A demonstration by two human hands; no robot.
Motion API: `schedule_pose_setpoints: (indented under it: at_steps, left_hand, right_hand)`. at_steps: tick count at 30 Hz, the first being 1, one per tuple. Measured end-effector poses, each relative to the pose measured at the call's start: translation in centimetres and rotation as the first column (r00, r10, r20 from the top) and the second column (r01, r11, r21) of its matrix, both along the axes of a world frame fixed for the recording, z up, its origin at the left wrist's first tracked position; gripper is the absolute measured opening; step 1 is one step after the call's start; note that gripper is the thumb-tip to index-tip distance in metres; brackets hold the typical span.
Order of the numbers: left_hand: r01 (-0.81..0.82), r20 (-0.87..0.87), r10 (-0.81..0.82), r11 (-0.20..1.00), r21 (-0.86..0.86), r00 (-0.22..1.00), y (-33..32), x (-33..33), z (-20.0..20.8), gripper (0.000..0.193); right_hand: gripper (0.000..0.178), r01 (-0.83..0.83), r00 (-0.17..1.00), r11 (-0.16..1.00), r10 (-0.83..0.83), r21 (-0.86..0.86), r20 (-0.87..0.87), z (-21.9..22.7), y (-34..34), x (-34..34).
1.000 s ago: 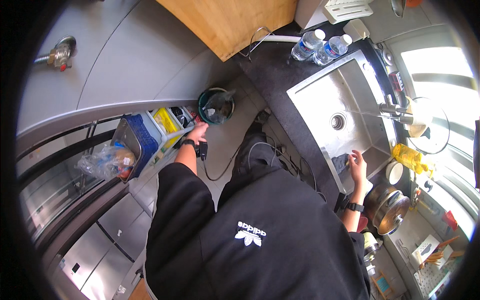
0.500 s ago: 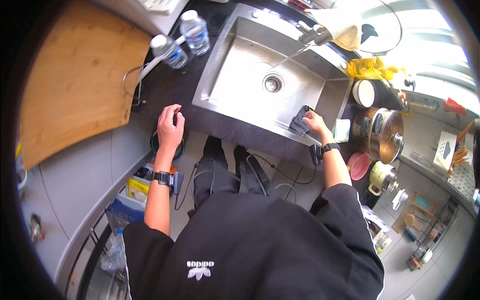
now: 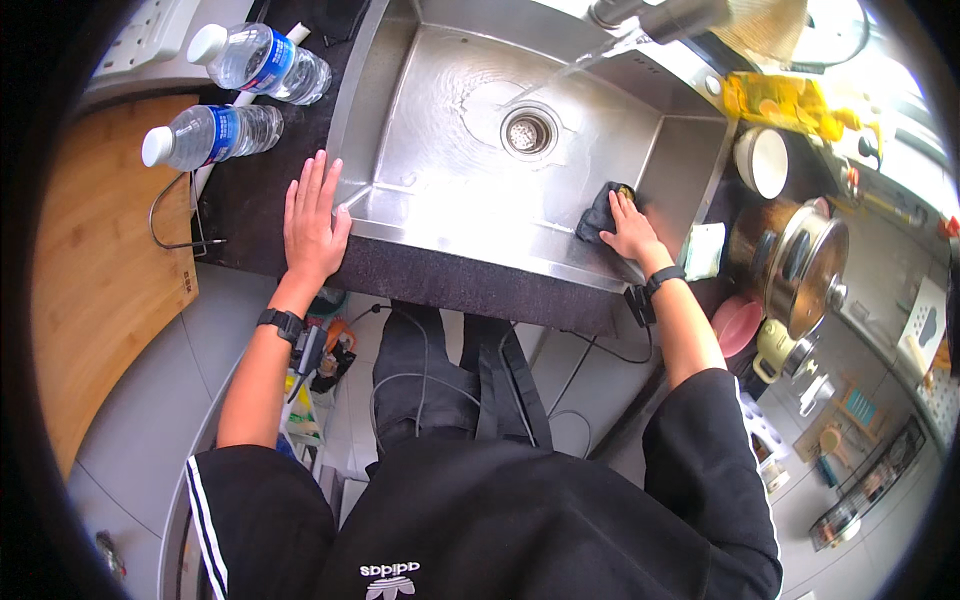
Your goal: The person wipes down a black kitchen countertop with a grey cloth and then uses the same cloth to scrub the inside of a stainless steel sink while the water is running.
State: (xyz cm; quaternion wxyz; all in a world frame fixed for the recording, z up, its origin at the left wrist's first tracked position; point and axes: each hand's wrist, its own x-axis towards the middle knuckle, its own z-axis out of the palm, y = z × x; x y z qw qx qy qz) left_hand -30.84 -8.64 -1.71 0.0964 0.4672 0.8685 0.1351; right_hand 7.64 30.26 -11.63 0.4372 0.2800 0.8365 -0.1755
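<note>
My left hand [image 3: 313,228] lies flat, fingers stretched, on the dark countertop [image 3: 240,222] beside the left rim of the steel sink [image 3: 450,228]. Inside the sink's near right corner, my right hand [image 3: 634,232] rests with extended fingers on a crumpled black cloth [image 3: 594,222]. A small yellowish patch [image 3: 626,190] shows at the cloth's far edge; I cannot tell what it is. Water runs from the faucet [image 3: 672,18] toward the round drain [image 3: 529,131].
Two water bottles [image 3: 265,65] lean at the left, near a wooden board [image 3: 110,270]. Right of the sink are a white packet [image 3: 705,250], a white bowl [image 3: 762,162], a lidded pot [image 3: 818,275] and a pink bowl [image 3: 737,325]. Cables [image 3: 425,375] hang before my legs.
My view has moved closer to the sink. My left hand has come down flat beside the rim from the air before the counter. My right fingers have straightened over the cloth.
</note>
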Motion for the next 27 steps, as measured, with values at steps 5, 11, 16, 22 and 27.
schedule_pose_setpoints:
  at_steps: [5, 11, 16, 22, 27]
  left_hand:
    - [-0.032, 0.002, 0.032, 0.998, -0.048, 0.999, -0.8, 0.4, 0.4, 0.065]
    - [0.002, -0.002, -0.002, 0.999, -0.039, 1.0, 0.0, -0.5, 0.2, 0.066]
    - [-0.026, 0.017, 0.026, 0.999, -0.04, 1.0, -0.5, -0.3, -0.2, 0.065]
    - [-0.025, 0.024, 0.025, 0.999, -0.028, 0.999, -0.2, -0.7, 0.1, 0.065]
    - [-0.029, 0.042, 0.031, 0.999, -0.037, 0.999, -0.5, -0.7, 0.1, 0.065]
  right_hand:
    - [0.099, 0.076, 0.992, 0.991, -0.064, 0.111, -0.104, -2.9, 0.1, -1.5]
    - [0.105, 0.061, 0.969, 0.972, -0.003, 0.226, -0.248, -7.6, 8.5, -7.1]
    - [0.103, 0.037, 0.981, 0.97, 0.011, 0.242, -0.196, -7.0, 11.9, -11.8]
    - [0.094, -0.159, 0.864, 0.954, 0.259, 0.256, -0.431, -8.4, 6.7, -9.5]
    - [0.083, -0.539, 0.697, 0.812, 0.579, 0.222, -0.424, -5.1, 0.9, -12.8]
